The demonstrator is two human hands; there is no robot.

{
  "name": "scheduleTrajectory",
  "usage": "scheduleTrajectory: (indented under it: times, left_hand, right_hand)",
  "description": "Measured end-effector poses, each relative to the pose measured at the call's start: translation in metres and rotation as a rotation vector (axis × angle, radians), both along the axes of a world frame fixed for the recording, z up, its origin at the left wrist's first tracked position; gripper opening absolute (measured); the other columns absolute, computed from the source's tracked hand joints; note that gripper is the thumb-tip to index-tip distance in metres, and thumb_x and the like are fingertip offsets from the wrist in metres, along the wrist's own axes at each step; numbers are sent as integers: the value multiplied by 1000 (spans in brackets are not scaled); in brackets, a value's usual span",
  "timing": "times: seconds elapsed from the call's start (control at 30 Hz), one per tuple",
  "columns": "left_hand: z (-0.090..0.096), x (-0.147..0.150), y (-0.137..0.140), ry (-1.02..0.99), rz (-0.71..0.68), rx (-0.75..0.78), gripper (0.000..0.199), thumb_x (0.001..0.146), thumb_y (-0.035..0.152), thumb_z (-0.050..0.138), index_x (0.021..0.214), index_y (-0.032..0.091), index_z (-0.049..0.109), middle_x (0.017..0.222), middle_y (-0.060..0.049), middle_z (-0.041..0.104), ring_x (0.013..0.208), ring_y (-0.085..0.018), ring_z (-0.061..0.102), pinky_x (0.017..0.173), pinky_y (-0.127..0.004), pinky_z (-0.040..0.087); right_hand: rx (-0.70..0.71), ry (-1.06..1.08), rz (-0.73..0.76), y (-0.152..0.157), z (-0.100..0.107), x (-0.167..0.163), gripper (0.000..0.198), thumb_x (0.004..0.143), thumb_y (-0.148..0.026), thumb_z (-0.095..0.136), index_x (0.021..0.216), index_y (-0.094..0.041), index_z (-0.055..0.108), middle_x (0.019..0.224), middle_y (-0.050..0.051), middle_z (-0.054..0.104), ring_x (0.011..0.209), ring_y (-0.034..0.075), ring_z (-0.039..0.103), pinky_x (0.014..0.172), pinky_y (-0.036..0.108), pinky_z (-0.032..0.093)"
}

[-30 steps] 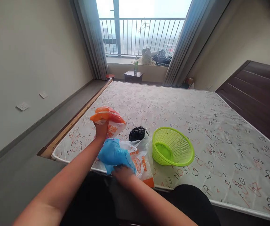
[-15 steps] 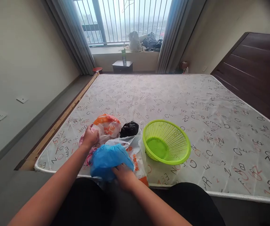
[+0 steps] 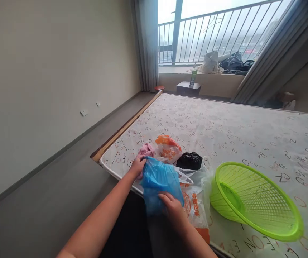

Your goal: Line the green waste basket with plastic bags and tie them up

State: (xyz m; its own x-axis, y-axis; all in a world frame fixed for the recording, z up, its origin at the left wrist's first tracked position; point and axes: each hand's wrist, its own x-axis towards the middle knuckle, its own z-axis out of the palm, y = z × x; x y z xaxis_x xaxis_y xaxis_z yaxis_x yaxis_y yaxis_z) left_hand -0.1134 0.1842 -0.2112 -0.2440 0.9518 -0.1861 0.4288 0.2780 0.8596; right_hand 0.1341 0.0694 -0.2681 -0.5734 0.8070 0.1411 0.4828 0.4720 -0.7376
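Observation:
A crumpled blue plastic bag (image 3: 160, 175) hangs over the mattress's near edge. My left hand (image 3: 138, 165) pinches its upper left corner. My right hand (image 3: 173, 209) grips the bag's lower right part, fingers curved over the front; its thumb is hidden. Behind the left hand lies a pink cloth (image 3: 146, 150), partly covered. Beyond the blue bag are an orange-and-white plastic bag (image 3: 168, 150) and a bunched black plastic bag (image 3: 189, 161). Right of my right hand, a white plastic bag with orange print (image 3: 197, 200) lies spread out.
A tilted green plastic basket (image 3: 253, 200) stands on the letter-patterned mattress (image 3: 218, 132), right of the white bag. A wooden bed rail (image 3: 128, 129) runs along the left. Farther back are a small dark table (image 3: 188, 87) with a bottle (image 3: 193, 77), and a window sill with bags.
The view has turned left, so the bed and basket appear farther right. My left hand has moved from the pink cloth to the blue bag's upper corner. The bag is now spread taller.

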Motion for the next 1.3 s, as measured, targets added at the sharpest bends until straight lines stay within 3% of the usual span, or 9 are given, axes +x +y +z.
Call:
scheduleTrajectory:
  times: [0.13,0.3,0.4,0.5,0.6,0.83,0.93,1.1,1.3]
  left_hand:
    - [22,-10,17,82,335,438,31,101,31,43,122,19,63,123,-13,70,113,-23,66,103,-38,51]
    - [-16,-11,33,246,57,226,60,89,14,55,148,14,49,150,-18,55,140,-28,50,120,-43,36]
    - [-38,0,35,390,72,148,75,85,9,55,158,10,37,161,-21,41,152,-31,33,127,-47,24]
    - [-44,19,32,566,158,208,72,93,17,49,163,14,30,168,-19,28,158,-36,14,127,-60,9]
    - [-49,35,28,664,23,199,68,102,34,41,165,18,24,173,-15,13,160,-37,4,125,-66,3]
    - [-104,18,34,849,-590,-288,79,88,32,59,163,28,33,173,-11,14,158,-42,7,122,-70,2]
    - [-120,12,40,911,-604,-316,81,82,27,61,160,29,39,172,-12,18,158,-43,8,121,-71,-3]
    - [-124,20,40,921,-571,-271,77,83,21,54,158,28,44,170,-12,22,157,-43,11,120,-72,-4]
    - [-118,25,42,994,-586,-287,75,87,20,50,160,30,40,171,-12,22,158,-41,13,119,-73,1]
  right_hand:
    - [72,97,-6,-1,22,-37,58,82,-1,38,124,-26,70,127,7,72,121,24,67,109,43,52]
    - [-120,-45,-113,8,1,-81,68,75,3,37,133,-18,64,133,11,69,124,25,66,108,42,53]
    - [-183,-142,-104,12,-27,-92,68,77,3,40,139,-16,61,142,14,64,133,28,61,116,43,48]
    - [-255,-206,-109,13,-39,-96,69,79,2,45,147,-10,53,149,19,57,140,30,55,120,43,42]
    - [-272,-156,-90,9,-29,-96,76,76,0,51,152,-10,46,155,18,52,145,30,49,121,45,41]
    - [113,-59,-136,-14,-9,-47,50,88,-7,46,130,-28,66,147,8,61,145,30,49,122,57,38]
    - [133,-262,-283,-14,-39,-5,54,90,-13,53,140,-32,60,162,7,44,155,39,29,122,72,22]
    - [-207,-449,-230,-9,-98,50,77,87,-24,63,159,-37,37,169,4,29,156,40,23,123,69,22]
    - [-115,-420,-377,-2,-109,55,72,96,-33,54,162,-38,26,171,1,18,158,38,17,125,67,17]
